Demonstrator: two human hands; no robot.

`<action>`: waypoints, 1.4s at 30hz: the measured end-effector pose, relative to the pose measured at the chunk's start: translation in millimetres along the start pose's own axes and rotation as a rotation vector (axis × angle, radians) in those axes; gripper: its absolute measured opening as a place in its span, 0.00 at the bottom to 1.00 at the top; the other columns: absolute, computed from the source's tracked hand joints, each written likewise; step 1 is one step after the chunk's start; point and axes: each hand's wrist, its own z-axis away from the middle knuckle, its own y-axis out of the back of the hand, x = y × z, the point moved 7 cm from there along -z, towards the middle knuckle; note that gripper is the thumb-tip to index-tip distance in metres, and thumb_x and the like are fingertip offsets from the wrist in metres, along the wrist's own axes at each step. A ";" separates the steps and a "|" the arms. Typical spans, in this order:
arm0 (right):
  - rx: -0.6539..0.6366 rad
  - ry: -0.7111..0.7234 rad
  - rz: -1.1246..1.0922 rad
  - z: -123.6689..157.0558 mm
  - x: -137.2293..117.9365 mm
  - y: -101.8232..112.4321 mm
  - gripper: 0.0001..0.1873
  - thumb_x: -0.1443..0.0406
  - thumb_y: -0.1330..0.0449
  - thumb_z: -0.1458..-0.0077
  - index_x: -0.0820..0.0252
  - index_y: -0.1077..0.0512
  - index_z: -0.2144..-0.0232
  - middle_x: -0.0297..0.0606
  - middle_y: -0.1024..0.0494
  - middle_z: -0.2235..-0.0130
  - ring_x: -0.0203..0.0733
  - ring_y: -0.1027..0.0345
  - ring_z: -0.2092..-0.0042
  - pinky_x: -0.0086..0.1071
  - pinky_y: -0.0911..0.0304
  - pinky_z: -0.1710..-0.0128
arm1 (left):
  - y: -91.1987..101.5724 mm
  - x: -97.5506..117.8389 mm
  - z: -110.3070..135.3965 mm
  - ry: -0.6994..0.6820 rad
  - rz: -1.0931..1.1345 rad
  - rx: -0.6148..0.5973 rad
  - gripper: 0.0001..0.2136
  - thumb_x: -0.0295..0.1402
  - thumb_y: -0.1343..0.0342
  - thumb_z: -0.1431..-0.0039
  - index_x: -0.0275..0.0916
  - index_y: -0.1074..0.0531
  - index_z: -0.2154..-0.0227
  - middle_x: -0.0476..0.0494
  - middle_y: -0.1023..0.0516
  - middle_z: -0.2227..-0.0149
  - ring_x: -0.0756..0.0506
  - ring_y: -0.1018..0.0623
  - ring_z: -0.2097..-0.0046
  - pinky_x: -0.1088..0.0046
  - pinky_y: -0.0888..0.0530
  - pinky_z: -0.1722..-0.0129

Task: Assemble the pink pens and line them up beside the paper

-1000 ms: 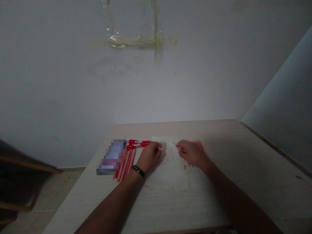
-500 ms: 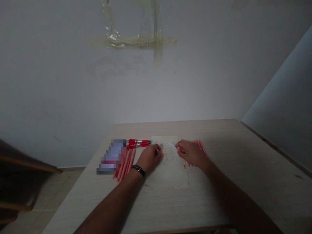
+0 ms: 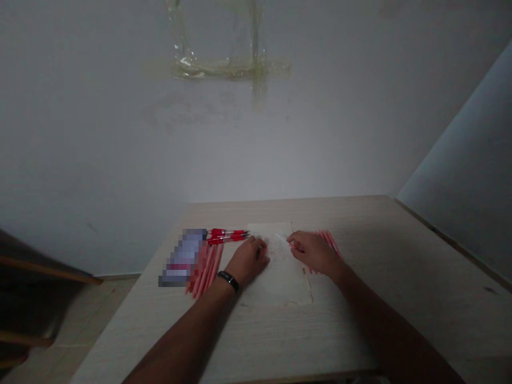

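Over a sheet of paper (image 3: 280, 288) on the table, my left hand (image 3: 248, 260) has its fingers curled together. A small pinkish bit shows at its fingertips, too small to name. A thin white stick with a pink part (image 3: 283, 238), like a pen refill, is pinched in my right hand (image 3: 314, 249); its white end points up and left. Several pink pen barrels (image 3: 331, 241) lie partly hidden under and beyond my right hand. Left of my left hand are several red pens (image 3: 228, 236) with dark tips, and several pink pen barrels (image 3: 210, 271) lying side by side.
A blurred phone-like object (image 3: 184, 258) lies at the table's left side, touching the pink barrels. The pale wooden table (image 3: 288, 341) meets a wall behind, with tape (image 3: 216, 70) on it. Dark wooden furniture (image 3: 36, 298) stands at the lower left.
My left hand has shifted slightly, its fingers curling more toward me. The paper has turned a little. My right hand and the white stick have hardly moved.
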 end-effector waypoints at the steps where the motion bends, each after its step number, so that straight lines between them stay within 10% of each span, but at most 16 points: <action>1: -0.011 0.000 -0.001 -0.2 0.4 -1.4 0.13 0.69 0.43 0.44 0.56 0.25 0.56 0.35 0.22 0.65 0.38 0.30 0.66 0.29 0.40 0.65 | -0.4 0.0 0.1 0.000 -0.002 0.002 0.08 0.28 0.39 0.49 0.38 0.27 0.64 0.44 0.27 0.65 0.47 0.28 0.65 0.71 0.32 0.66; 21: -0.149 0.100 -0.085 2.2 -9.3 -16.2 0.14 0.69 0.41 0.43 0.56 0.26 0.54 0.36 0.22 0.60 0.41 0.30 0.60 0.31 0.40 0.60 | 11.4 37.2 1.6 -0.240 0.104 -0.010 0.08 0.28 0.44 0.39 0.41 0.25 0.58 0.43 0.26 0.59 0.46 0.27 0.57 0.71 0.31 0.57; 42: 0.029 0.261 -0.105 0.0 -32.1 -1.2 0.06 0.71 0.36 0.45 0.58 0.30 0.66 0.35 0.26 0.64 0.41 0.33 0.59 0.34 0.41 0.58 | 8.4 39.0 1.2 -0.204 0.088 -0.054 0.07 0.30 0.43 0.40 0.39 0.23 0.61 0.46 0.24 0.65 0.48 0.27 0.65 0.75 0.35 0.65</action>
